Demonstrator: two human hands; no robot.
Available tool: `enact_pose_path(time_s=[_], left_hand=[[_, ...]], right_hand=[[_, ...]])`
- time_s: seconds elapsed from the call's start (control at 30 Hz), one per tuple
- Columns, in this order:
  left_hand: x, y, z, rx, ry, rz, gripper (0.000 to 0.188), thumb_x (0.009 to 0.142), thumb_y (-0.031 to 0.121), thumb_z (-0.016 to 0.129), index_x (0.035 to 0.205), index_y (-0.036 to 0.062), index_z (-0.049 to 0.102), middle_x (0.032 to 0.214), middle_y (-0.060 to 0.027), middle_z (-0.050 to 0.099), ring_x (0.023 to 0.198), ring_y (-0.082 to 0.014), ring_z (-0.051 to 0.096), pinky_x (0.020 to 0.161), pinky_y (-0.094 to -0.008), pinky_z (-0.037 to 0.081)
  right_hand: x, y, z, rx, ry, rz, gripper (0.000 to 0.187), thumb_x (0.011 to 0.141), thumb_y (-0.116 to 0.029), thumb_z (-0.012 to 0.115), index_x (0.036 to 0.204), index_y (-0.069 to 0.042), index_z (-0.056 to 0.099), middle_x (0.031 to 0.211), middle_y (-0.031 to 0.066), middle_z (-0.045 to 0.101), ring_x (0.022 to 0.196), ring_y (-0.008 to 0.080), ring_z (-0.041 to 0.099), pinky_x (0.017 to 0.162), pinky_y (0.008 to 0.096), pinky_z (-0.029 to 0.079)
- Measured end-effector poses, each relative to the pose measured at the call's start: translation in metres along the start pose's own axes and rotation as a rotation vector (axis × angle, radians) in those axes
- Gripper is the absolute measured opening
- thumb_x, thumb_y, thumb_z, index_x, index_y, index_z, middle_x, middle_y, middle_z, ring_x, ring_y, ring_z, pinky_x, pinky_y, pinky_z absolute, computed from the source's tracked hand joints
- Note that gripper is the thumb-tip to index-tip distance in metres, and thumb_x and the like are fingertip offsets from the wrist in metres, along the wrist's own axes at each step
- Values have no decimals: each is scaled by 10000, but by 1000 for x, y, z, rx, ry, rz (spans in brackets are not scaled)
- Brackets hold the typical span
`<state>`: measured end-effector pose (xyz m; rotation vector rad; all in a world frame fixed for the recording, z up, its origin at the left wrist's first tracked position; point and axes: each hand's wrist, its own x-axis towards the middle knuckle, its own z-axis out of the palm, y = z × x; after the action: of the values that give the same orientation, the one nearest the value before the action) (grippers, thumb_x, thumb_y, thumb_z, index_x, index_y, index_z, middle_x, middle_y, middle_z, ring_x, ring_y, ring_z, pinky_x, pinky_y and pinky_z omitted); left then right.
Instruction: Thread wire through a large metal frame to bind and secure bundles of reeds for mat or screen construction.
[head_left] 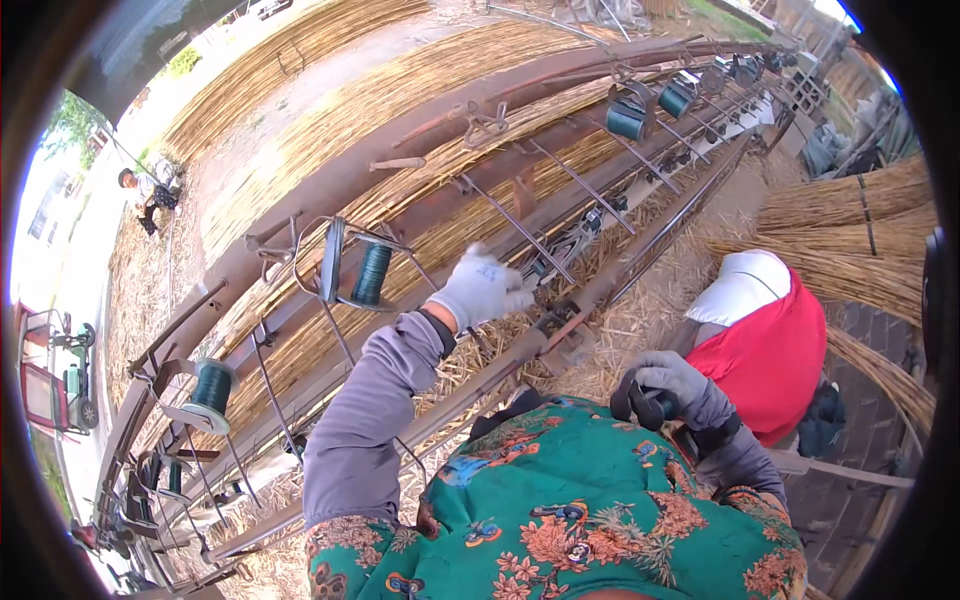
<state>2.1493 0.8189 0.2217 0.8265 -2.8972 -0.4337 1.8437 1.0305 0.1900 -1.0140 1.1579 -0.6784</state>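
Observation:
My left hand (pixel 478 288), in a pale work glove, reaches over the rusty metal frame (pixel 560 325) with its fingers stretched to the right. It is open, and no held thing shows in it. Just left of it, a spool of dark green wire (pixel 372 274) sits in a metal bracket. My right hand (pixel 672 380), in a grey glove, is close to my body, its fingers closed round a dark rounded object (pixel 650 405). The glove partly hides this object, and its exact kind cannot be made out.
More wire spools (pixel 212 385) hang along the long frame, crossed by thin metal rods (pixel 515 225). Reed stalks (pixel 370 110) lie beyond it. A person in a white cap and red cloth (pixel 770 350) is close at my right. Bundled reeds (pixel 850 225) lie behind. Another person (pixel 152 192) sits far left.

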Motion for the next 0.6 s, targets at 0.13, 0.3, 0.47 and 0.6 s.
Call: enact_pose_path(time_s=[0.13, 0.3, 0.47, 0.6], left_hand=[[-3, 6, 7, -572, -6, -148, 414, 945, 460, 596, 961, 67, 729, 776, -53, 683, 735, -203, 624, 744, -337, 488], [19, 0, -27, -2197, 739, -280, 443, 1003, 421, 527, 1194, 26, 598, 852, -67, 653, 744, -130, 615, 668, -320, 535], [15, -18, -40, -1845, 829, -212, 551, 1015, 427, 479, 1426, 74, 377, 989, -151, 646, 835, -184, 632, 796, -375, 547], [-27, -67, -41, -1423, 848, -487, 397, 1019, 277, 476, 1314, 12, 501, 795, -63, 626, 607, -81, 506, 580, -232, 442]], right_hand=[[68, 7, 2, 101, 140, 91, 353, 978, -298, 544, 1107, 21, 622, 887, 83, 670, 755, 157, 671, 519, 261, 514], [218, -19, 88, 536, -42, -242, 364, 993, -348, 544, 1133, -16, 594, 988, 80, 660, 848, 189, 679, 722, 359, 592], [330, -88, 128, 947, -303, -393, 390, 1015, -411, 474, 1190, -78, 578, 1167, 87, 634, 1018, 223, 627, 847, 422, 548], [339, -112, 122, 1310, -659, -373, 479, 993, -511, 449, 1147, -79, 588, 1104, 115, 643, 1007, 285, 627, 897, 458, 520]])
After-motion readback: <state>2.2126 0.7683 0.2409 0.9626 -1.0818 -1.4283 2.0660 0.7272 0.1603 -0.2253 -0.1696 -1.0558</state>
